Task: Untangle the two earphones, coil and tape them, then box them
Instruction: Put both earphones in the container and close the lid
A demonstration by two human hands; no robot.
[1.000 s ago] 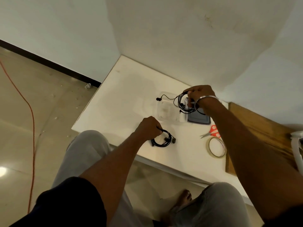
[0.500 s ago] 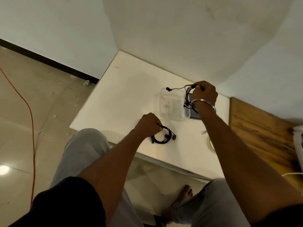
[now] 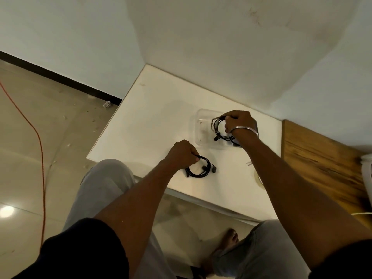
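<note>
Left hand (image 3: 182,153) fingers (image 3: 192,156) clench a round black earphone coil (image 3: 198,171) lying on the smooth white desk (image 3: 153,121) near its front edge. Right hand (image 3: 239,122) grips the second coil (image 3: 217,125) in the clear plastic box (image 3: 198,127), perhaps touching its floor, near the back right corner.

Left of the clear box (image 3: 198,125) we find bare table (image 3: 153,121); our right hand (image 3: 239,122) and far coil (image 3: 214,125) crowd the box top, our left hand (image 3: 181,153) and near coil (image 3: 198,175) sit before it

We hold both bare arms stretched forward. Our left hand (image 3: 182,153) is fisted, pinching the near earphone coil (image 3: 198,171); our right hand (image 3: 239,122) grips the far earphone coil (image 3: 217,125), knuckles up.
</note>
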